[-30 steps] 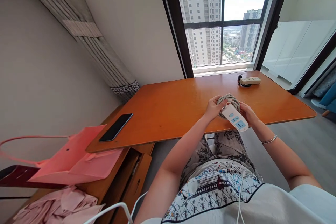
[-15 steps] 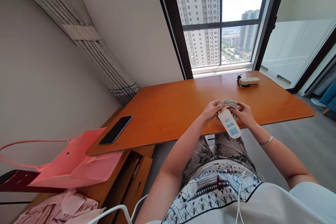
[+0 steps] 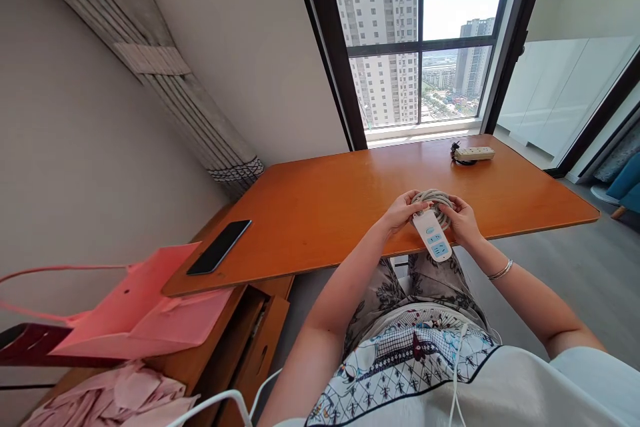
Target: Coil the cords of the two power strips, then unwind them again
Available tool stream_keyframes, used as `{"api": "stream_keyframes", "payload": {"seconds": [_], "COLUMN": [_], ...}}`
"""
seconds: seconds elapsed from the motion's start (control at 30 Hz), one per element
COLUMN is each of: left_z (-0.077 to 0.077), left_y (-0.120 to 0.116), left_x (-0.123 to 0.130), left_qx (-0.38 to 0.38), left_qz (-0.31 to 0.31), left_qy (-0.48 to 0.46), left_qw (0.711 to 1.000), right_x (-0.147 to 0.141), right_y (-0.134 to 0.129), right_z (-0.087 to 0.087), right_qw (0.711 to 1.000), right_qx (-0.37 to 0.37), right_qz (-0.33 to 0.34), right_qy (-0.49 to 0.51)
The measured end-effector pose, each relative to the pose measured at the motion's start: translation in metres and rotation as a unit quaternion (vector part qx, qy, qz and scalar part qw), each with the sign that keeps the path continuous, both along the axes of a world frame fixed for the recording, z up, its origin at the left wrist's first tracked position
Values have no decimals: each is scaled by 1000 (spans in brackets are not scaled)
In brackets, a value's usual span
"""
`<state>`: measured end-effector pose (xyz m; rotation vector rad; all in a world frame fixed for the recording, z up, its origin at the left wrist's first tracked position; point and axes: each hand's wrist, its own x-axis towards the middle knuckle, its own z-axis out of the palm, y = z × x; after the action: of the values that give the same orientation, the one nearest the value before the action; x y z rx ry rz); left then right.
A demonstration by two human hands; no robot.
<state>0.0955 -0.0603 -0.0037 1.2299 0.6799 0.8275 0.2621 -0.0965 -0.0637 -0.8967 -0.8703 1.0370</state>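
Note:
A white power strip (image 3: pixel 433 237) with light blue socket faces hangs tilted at the near edge of the table, in front of my lap. Its pale cord (image 3: pixel 434 196) is wound into a coil just above it. My left hand (image 3: pixel 403 211) grips the coil and the strip's upper end from the left, thumb on top. On the other side, my right hand (image 3: pixel 461 219) pinches the coil with thumb and fingers. The fingers under the coil are partly hidden.
A second power strip (image 3: pixel 474 154) with a black plug lies at the far right of the orange-brown table (image 3: pixel 320 207). A dark phone (image 3: pixel 220 247) rests near the left edge. Beside the table are a pink bag (image 3: pixel 150 307) and crumpled pink cloth (image 3: pixel 115 397).
The white power strip has swung slightly left and up, its lower end shifting most. Both hands keep hold of the coil, almost in place.

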Motion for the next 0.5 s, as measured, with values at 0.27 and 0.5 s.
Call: {"api": "stream_keyframes", "payload": {"seconds": [0.27, 0.5], "left_z": [-16, -28], "left_y": [5, 6], "left_x": [0, 7], "left_qx": [26, 25], "left_qz": [2, 14], "left_qy": [-8, -10], "left_qw": [1000, 1000], "right_x": [-15, -21], "right_y": [3, 1], "right_z": [-5, -2], "right_qw": [997, 992], "right_qx": [-7, -7], "right_qz": [-51, -54], "right_qy": [57, 113]}}
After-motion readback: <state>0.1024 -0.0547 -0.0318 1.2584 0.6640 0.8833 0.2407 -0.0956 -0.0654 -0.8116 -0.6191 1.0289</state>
